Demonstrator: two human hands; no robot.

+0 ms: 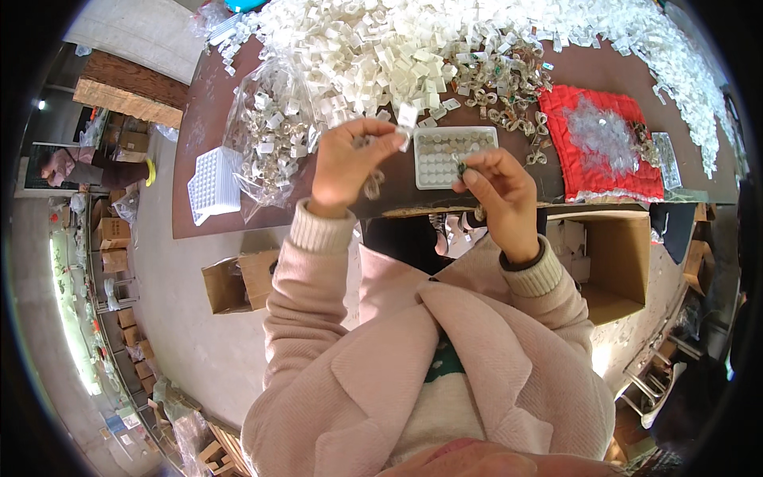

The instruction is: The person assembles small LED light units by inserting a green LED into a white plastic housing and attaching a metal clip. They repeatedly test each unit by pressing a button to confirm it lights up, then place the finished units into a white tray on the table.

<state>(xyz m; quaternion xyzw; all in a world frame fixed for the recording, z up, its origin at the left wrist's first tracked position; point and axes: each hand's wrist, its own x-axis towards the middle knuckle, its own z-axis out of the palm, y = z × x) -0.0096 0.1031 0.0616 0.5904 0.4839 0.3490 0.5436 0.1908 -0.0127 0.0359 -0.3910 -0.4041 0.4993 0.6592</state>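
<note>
My left hand [343, 163] is closed, with a small clear-and-white plastic piece [407, 118] pinched between thumb and fingertips. Below its palm hangs a small tangle of brownish, clear bits [373, 184]; I cannot tell whether the hand holds it. Over the right side of a white tray [435, 187] is my right hand [502, 191], its thumb and forefinger closed on a tiny dark, greenish piece [460, 167]. Rows of round hollows show in the tray, and the upper rows carry small tan pieces.
A big heap of clear plastic pieces [381, 56] covers the brown table's far side. Brownish loops [513, 87] lie beside it. At left are a clear bag [274, 135] and stacked white trays [216, 183]; at right, a red cloth [560, 127]. Cardboard boxes [616, 262] stand below.
</note>
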